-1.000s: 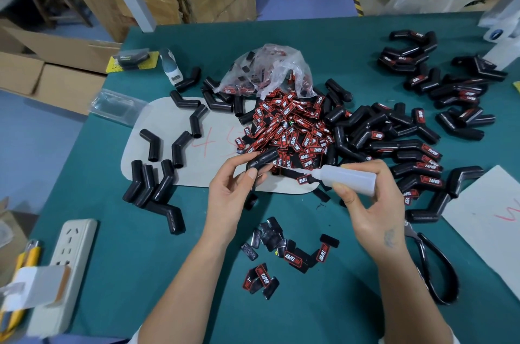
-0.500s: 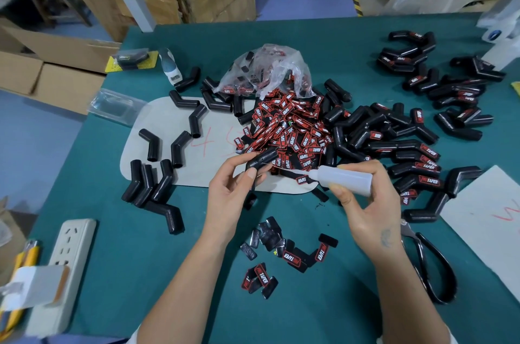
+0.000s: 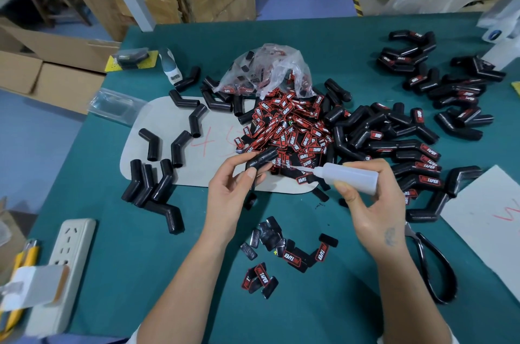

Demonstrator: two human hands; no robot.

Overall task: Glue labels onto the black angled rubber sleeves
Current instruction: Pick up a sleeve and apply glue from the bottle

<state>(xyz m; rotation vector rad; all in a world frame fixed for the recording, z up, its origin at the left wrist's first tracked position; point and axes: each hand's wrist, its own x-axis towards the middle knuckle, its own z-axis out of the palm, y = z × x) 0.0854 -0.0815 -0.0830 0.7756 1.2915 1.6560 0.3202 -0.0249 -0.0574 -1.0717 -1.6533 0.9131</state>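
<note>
**Glue tip at the sleeve**

"TAPER" reads in white on the red-and-black labels [image 3: 287, 130] heaped mid-worktop [image 3: 351, 51]; boxes at 12 o'clock say "10个". The left hand [image 3: 233, 191] pinches a black sleeve [image 3: 260, 159] between thumb and fingers. The right hand [image 3: 371, 197] grips the glue bottle [image 3: 349, 175], nozzle pointing at the sleeve; whether it touches is unclear. Scissors [image 3: 433, 267] at 4 o'clock lie partly behind the wrist.
</note>
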